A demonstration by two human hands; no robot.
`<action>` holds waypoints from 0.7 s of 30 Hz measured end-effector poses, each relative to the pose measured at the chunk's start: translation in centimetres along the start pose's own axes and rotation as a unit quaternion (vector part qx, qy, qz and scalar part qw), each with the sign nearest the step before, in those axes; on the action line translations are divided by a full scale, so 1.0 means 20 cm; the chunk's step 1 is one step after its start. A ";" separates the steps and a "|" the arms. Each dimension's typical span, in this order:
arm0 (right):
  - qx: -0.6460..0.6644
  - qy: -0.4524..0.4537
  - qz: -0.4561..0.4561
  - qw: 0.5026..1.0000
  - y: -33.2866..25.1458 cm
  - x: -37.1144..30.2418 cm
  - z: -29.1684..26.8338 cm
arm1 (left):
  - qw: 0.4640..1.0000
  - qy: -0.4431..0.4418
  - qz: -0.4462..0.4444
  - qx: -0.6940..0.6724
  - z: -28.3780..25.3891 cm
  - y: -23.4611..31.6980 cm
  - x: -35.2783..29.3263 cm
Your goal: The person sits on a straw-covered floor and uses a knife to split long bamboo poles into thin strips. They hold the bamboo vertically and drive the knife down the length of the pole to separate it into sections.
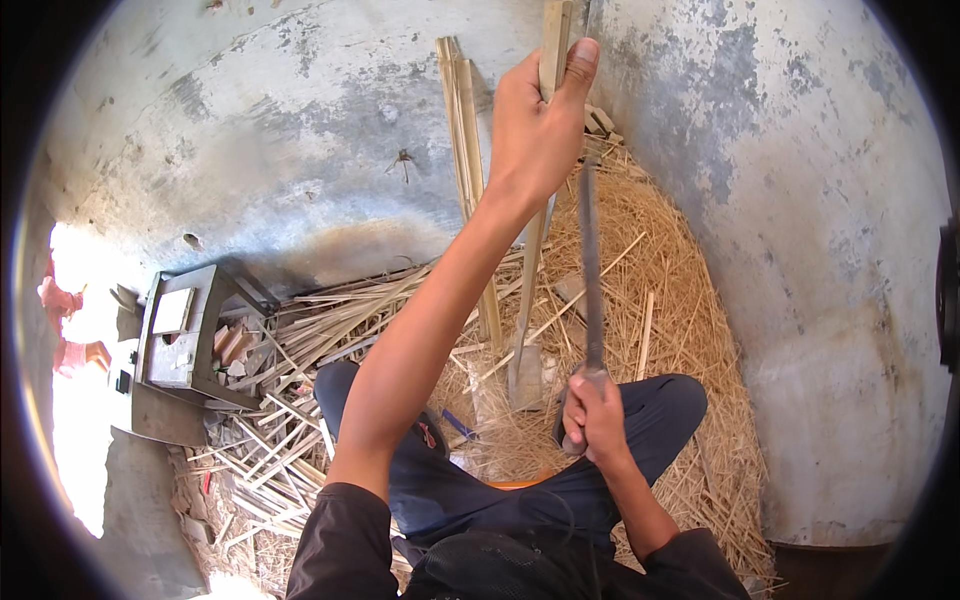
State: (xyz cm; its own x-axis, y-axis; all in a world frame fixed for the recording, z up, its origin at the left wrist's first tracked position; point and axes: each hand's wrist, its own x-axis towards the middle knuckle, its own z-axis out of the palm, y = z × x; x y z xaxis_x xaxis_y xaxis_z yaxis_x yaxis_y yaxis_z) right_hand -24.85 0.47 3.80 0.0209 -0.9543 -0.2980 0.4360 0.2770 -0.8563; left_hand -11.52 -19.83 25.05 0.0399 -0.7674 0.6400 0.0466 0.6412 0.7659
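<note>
My left hand (543,125) is raised high in front of me, wrapped round the upper part of a long wooden strip (533,265). The strip stands nearly upright, its lower end down by a small flat block (527,380) on the floor between my legs. Low on the right, my right hand (595,410) grips the handle of a long, dark-bladed knife (591,270). The blade points up and away from me, to the right of the strip and apart from it. Part of the strip is hidden behind my left hand and wrist.
More long strips (462,130) lean against the worn grey wall (300,120). Loose strips (350,315) pile up on the left, beside a small dark wooden stand (190,335). Straw-like shavings (670,260) cover the floor ahead and to the right. Another wall (830,250) closes the right side.
</note>
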 end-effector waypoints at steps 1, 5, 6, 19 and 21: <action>0.033 -0.020 -0.023 0.999 -0.06 -0.03 0.02 | 1.000 0.003 0.011 0.005 -0.01 0.00 -0.01; 0.103 -0.038 -0.177 0.978 -0.08 -0.06 0.10 | 0.999 0.008 0.036 0.008 -0.03 -0.01 -0.02; 0.052 -0.031 -0.105 0.993 0.03 -0.03 0.08 | 0.999 0.007 0.038 0.007 -0.02 0.00 -0.02; -0.176 -0.065 0.090 0.978 0.34 0.12 -0.09 | 0.999 -0.029 0.008 0.042 -0.11 0.14 0.01; -0.186 -0.061 0.075 0.978 0.35 0.12 -0.10 | 1.000 -0.025 -0.011 -0.006 -0.07 0.25 0.03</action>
State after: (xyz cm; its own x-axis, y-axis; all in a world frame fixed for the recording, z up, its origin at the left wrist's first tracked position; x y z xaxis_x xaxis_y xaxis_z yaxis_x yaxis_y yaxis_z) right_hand -23.49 0.33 -3.79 0.1757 -0.9001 -0.3987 0.0626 0.4144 -0.9080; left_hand -9.95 -17.15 29.17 -0.0121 -0.7806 0.6250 0.0599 0.6233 0.7797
